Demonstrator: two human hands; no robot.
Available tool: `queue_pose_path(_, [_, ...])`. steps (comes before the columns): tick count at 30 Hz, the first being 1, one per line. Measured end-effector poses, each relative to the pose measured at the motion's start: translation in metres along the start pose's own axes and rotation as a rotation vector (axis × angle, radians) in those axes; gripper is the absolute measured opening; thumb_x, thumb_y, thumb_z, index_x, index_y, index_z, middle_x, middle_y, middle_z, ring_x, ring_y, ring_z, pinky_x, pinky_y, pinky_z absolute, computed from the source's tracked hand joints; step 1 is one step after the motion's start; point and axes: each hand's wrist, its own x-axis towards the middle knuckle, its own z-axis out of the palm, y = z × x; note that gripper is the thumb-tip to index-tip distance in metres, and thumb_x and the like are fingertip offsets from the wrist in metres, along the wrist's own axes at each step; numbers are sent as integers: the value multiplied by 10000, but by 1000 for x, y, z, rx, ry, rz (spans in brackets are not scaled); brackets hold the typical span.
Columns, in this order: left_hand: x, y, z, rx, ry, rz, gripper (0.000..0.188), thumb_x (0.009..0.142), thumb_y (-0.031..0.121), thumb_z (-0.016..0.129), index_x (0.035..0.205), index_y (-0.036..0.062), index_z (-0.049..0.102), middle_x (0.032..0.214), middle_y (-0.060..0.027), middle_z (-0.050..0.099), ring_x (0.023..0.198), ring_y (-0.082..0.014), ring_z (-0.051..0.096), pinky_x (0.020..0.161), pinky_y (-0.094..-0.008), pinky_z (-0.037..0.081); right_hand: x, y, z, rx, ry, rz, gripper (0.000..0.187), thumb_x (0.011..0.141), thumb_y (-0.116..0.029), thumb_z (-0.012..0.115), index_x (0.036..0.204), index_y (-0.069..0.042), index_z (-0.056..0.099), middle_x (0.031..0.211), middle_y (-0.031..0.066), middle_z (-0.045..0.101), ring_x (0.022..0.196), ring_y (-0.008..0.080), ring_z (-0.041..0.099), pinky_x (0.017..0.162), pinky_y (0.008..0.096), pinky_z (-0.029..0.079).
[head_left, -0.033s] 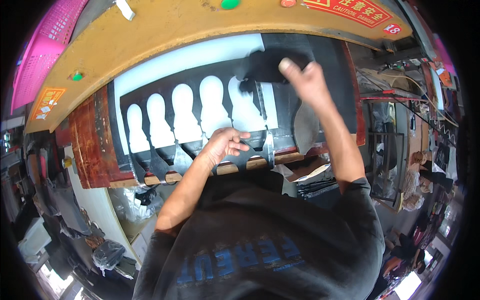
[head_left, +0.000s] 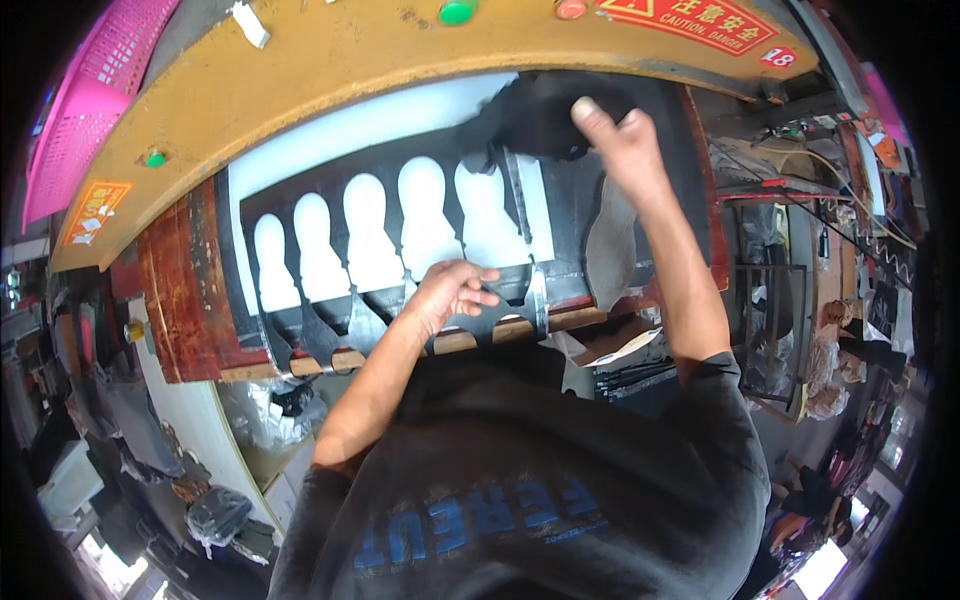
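Note:
A dark sheet (head_left: 332, 168) with several sole-shaped cut-outs lies over a white board (head_left: 425, 187), which shows through the holes. My left hand (head_left: 455, 293) rests at the sheet's near edge, fingers loosely curled and apart, with nothing visible in them. At the far right of the sheet, my right hand (head_left: 625, 150) grips a soft black piece (head_left: 545, 115), thumb on top and fingers hidden behind it. The black piece is smeared by motion, so its kind cannot be made out. Below my right hand lies a grey sole-shaped piece (head_left: 610, 250).
A yellow machine beam (head_left: 330, 85) with green buttons (head_left: 455, 12) and a red button (head_left: 571, 9) spans the far side. The worn red bed (head_left: 185, 280) extends to the left. A pink basket (head_left: 85, 120) stands far left; a metal rack (head_left: 775, 300) is at right.
My right hand has shifted slightly right, and the black piece has moved a little farther away and spread out leftward. My left hand has hardly moved.

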Motion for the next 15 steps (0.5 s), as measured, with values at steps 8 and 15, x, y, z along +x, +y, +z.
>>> queue_pose_path(8, [-68, 51, -22, 928, 327, 482, 330, 997, 316, 690, 1051, -1, 761, 994, -208, 776, 901, -331, 750, 863, -420, 576, 2, -36, 9, 996, -76, -354, 424, 1090, -246, 642, 1424, 5, 568, 1300, 134, 717, 1129, 251, 747, 949, 435, 631])
queue_pose_path(15, [-115, 156, -109, 820, 480, 1001, 575, 964, 327, 804, 1395, -23, 654, 1328, -224, 727, 1227, -327, 697, 1045, -436, 541, -8, -54, 113, 1136, -167, -190, 409, 1087, -257, 651, 1409, -18, 575, 1254, 134, 737, 1079, 259, 767, 882, 445, 668])
